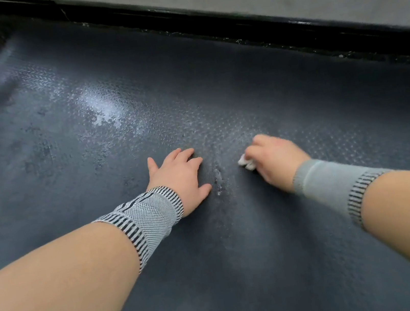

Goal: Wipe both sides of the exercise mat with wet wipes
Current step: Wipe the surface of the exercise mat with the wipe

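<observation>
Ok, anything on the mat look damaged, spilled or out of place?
Nothing looks damaged. The mat lies flat, with shiny wet patches that fit wiping. The left hand presses flat on it; the right hand holds a bunched wipe against it.

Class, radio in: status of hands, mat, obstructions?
Left hand flat on mat. Right hand grips wipe against it. Mat partly wet. Nothing in the way.
</observation>
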